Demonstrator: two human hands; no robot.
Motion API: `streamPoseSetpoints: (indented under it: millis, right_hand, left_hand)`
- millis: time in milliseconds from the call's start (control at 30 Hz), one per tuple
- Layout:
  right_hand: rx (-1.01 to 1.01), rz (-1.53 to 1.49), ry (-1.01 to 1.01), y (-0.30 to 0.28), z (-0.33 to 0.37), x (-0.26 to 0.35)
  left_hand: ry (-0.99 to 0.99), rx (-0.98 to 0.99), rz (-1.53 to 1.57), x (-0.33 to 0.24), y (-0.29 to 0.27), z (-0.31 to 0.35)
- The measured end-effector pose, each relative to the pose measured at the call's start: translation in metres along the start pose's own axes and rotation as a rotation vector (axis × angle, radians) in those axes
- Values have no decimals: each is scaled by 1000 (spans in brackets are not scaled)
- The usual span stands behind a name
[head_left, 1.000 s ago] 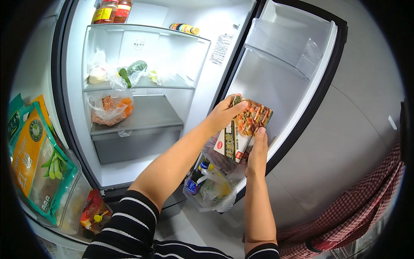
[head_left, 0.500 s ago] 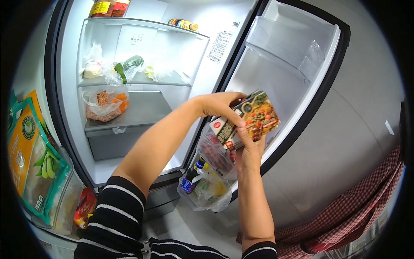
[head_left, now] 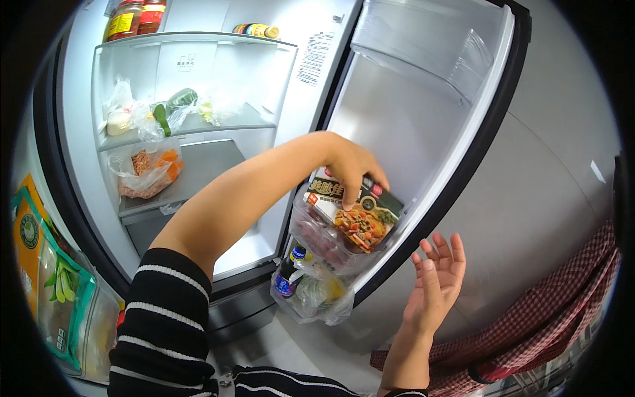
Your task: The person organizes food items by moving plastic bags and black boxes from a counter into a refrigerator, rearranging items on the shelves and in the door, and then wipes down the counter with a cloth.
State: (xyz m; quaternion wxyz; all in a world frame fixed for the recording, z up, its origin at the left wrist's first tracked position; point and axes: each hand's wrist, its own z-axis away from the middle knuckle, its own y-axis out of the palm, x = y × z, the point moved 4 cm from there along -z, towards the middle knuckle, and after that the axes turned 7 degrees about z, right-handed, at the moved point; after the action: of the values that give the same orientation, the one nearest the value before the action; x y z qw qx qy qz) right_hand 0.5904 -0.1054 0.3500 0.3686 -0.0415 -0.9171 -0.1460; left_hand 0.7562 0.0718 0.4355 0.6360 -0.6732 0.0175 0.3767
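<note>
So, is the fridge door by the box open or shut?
Open. The door is swung outward, showing its inside and the lit shelves. The left hand holds the box by its inner side.

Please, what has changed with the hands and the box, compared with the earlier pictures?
The right hand has let go of the box and moved away to the right, palm open. The left hand now grips the box alone, from above; the box has turned and gone lower along the open fridge door. The jars on the upper shelf stayed in place.
</note>
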Motion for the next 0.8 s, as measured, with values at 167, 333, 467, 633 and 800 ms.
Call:
streamPoseSetpoints:
  millis: [167,333,467,633,800]
  right_hand:
    - [-136,139,-80,-21,-13,-22]
    - [-151,331,-107,-33,-21,-49]
    - [-107,386,-128,-20,-25,-61]
    - [-87,431,-143,-16,-32,-72]
    - [-99,533,-190,-8,-31,-68]
  left_hand:
    - [93,-217,-242,10,6,4]
    - [136,-498,-403,0,24,43]
    - [4,-507,-473,3,55,57]
    - [64,-485,-449,0,55,63]
    - [65,-441,-691,-16,76,34]
